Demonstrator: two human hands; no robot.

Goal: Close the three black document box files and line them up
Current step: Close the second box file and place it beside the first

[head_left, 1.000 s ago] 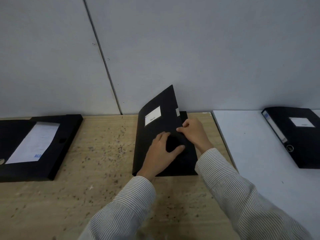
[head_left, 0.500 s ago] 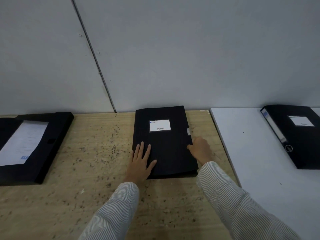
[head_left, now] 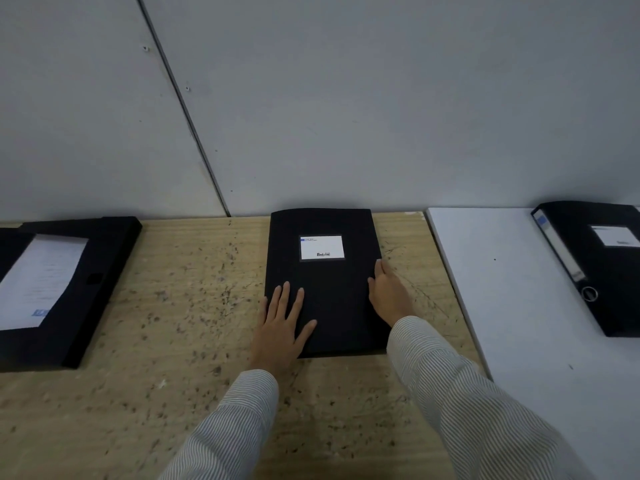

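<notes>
Left hand: flat and spread, palm down, fingers fanned over the near-left corner of the middle box file; it presses on the lid and grasps nothing.
Right hand: set against the right edge of the same file, fingers together and lying along that edge, thumb side on the lid; it grips nothing that shows.
Middle box file: shut and flat on the wooden table, between the two hands, its far end close to the wall.
Label: white, on the lid, beyond both hands.
Left box file: well apart to the left of the left hand, lying open with a white sheet inside.
Right box file: well apart to the right of the right hand, shut, on the white table, turned at an angle to the middle file, its spine with a ring hole facing the hands.
Sleeves: striped, on both forearms, reaching in from the near edge.
</notes>
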